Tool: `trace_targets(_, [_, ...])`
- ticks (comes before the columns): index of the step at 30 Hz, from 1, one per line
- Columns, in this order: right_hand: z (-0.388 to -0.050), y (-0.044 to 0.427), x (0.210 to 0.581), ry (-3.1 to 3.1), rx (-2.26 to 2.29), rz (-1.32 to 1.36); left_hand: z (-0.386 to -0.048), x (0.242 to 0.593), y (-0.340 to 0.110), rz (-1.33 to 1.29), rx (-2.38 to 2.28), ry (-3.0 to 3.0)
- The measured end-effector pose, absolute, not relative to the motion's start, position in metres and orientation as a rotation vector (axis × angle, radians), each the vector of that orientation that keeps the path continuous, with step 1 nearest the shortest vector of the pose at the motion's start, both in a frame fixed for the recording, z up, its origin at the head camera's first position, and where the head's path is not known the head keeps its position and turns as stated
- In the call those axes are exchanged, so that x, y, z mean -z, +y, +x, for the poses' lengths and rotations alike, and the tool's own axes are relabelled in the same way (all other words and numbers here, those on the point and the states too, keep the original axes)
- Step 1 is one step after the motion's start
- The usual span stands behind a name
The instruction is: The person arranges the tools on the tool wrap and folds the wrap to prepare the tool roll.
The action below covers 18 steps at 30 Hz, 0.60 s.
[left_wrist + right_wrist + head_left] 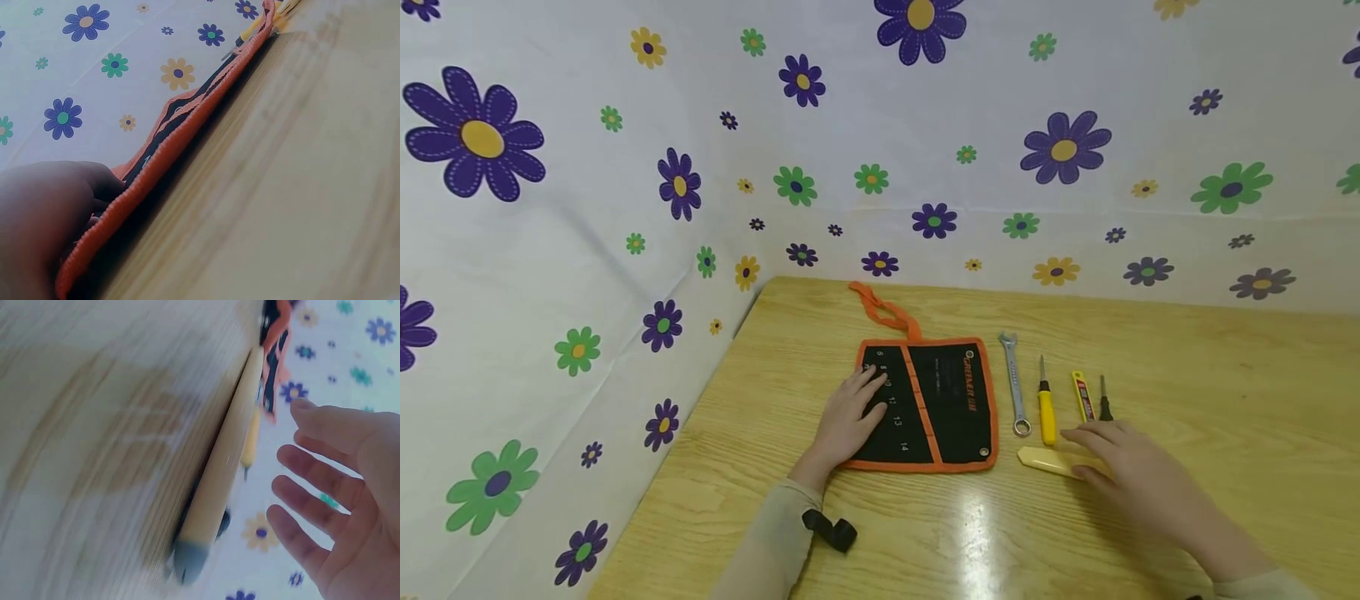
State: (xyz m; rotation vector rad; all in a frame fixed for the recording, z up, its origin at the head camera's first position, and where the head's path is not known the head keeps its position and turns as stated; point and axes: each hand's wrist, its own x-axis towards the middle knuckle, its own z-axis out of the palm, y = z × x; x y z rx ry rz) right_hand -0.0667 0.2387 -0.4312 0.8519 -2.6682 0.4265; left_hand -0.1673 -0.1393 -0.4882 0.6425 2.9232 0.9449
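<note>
Five loose tools beside a flat pouch (962,437), both hands free of any hold

Lowest in the head view, two pale sleeves (767,542) come in, with a black wrist device (830,531) on the left one. Right of centre, the right hand (1138,475) hovers over one cream-coloured tool (1051,461); the right wrist view shows its fingers spread and apart from that tool's grey end, gripping nothing. Left of centre, the left hand (850,417) rests with loosely extended fingers on the pouch, not clasping it.

The one pouch lies mid-frame on the wooden table (1225,400), black with orange edging and printed numbers. Right of it, farther up the frame, stand one wrench (1015,387), one yellow screwdriver (1047,417), one slim yellow tool (1083,396) with a red label, and one dark tool (1105,402) with a thin shaft. One orange strap (887,317) trails from the pouch's upper edge, below a flowered sheet (850,108).

As far along as can be judged, the pouch is laid out and no tool shows in its pockets; all five are outside, and none is picked up yet.
</note>
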Motion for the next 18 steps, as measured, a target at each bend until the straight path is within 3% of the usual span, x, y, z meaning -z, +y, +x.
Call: trace_targets(18, [-0.059, 0.265, 0.442, -2.861, -0.371, 0.795, -0.168, 0.489, -0.139, 0.631, -0.941, 2.927])
